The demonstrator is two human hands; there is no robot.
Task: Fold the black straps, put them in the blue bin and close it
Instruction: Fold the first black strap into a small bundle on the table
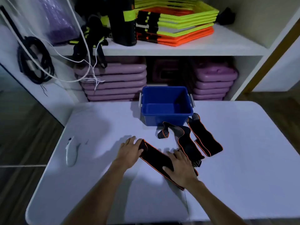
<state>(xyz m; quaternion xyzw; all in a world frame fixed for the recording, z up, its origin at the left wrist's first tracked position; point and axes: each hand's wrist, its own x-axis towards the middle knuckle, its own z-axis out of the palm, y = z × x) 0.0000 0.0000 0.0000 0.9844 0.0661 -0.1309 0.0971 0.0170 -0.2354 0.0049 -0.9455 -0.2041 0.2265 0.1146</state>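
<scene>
- The left hand (129,149) sits at the far-left end of the nearest black strap (155,157), fingers (132,140) lying fairly straight and a little apart on the tabletop (100,176), while the thumb side curls against the strap's folded end and seems to hold it; how firm that hold is, I cannot tell.
- The right hand (180,166) lies flat on the same strap nearer the person, fingers spread wide and straight, palm pressing the fabric down. It pinches nothing.
- That strap is black with orange edging and runs slantwise between the two hands, doubled over at the left end.
- A second strap (185,138), also orange-edged, lies loose and partly twisted just beyond the right hand, its striped elastic end (163,133) curling toward the bin.
- A third strap (204,138) lies flat to the right of it, folded in layers, one striped end touching or nearly touching the bin's right corner.
- The blue bin (167,117) stands open at the far edge of the tabletop, with white handles at its sides and none of the straps inside.
- A small white object (70,151) lies well apart to the left on the tabletop.
- Behind, a shelf (178,46) carries stacked yellow and orange frames (178,20); purple steps (113,82) are stacked below.
</scene>
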